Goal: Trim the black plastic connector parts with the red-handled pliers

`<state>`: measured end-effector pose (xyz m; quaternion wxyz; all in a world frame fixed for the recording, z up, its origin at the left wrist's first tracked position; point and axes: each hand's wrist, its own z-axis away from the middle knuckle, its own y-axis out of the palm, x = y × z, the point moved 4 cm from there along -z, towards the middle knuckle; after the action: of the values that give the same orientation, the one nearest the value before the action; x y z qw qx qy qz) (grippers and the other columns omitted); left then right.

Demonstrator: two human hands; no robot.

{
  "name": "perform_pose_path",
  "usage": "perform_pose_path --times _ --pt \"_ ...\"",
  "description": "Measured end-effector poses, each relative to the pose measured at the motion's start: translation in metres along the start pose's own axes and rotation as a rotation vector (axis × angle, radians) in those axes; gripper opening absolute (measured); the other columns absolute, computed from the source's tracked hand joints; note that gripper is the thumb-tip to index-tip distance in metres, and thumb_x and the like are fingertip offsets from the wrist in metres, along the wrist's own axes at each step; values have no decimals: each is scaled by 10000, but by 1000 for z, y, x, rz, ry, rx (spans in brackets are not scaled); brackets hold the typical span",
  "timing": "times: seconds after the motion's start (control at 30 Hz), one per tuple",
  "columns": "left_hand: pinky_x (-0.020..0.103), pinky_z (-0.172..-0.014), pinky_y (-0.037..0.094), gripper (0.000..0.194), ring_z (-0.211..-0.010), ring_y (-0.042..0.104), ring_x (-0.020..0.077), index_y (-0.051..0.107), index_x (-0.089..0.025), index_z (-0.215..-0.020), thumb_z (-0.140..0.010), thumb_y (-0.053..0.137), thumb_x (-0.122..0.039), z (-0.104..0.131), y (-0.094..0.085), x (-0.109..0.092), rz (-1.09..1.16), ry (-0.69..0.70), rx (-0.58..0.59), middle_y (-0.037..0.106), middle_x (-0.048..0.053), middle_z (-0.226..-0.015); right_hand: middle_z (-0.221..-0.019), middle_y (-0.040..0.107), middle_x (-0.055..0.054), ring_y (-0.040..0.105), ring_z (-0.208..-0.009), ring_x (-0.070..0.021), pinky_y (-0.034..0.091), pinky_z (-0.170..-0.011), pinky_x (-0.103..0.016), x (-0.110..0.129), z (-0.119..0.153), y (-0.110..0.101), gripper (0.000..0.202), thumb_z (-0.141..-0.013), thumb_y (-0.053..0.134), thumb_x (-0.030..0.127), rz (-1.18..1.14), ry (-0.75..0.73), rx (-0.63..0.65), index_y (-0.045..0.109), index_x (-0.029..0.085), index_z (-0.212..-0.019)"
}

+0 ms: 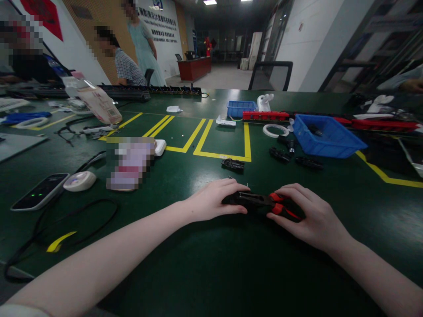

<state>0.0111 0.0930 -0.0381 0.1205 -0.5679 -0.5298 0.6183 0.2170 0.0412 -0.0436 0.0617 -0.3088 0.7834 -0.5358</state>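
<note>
My right hand (312,215) is closed around the red-and-black handles of a pair of pliers (277,203), low over the green table. The pliers' jaws point left, up against a small black part (234,198) pinched between the thumb and fingers of my left hand (213,199). My fingers partly hide this part, so its exact kind does not show. A similar black part (233,164) lies just beyond my left hand. Two more, a black part (280,154) and another black part (309,163), rest in front of the blue bin (327,143).
A white ring (276,130), red strips (266,116) and a smaller blue bin (241,109) sit farther back. On the left are a phone (130,167), a tape roll (79,181), black cables and a bottle (99,103). Several people are around the table.
</note>
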Motion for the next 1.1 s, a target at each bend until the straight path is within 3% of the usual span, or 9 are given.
perform_pose_path --times 0.53,1.1 --pt "295 -768 453 467 -941 557 187 467 -172 -1262 -861 605 -368 1 2 2 -25 6 8 586 67 -1075 -1007 537 -89 580 -857 -195 547 -675 -325 1 1 0 335 -800 623 357 -17 -25 -11 515 196 -1072" --pt "303 -764 435 483 -928 565 193 445 -183 -1284 -866 599 -370 2 2 1 -79 8 -6 587 66 -1082 -988 575 -97 575 -894 -227 526 -732 -385 0 1 0 317 -805 609 361 -21 20 -20 519 194 -1059"
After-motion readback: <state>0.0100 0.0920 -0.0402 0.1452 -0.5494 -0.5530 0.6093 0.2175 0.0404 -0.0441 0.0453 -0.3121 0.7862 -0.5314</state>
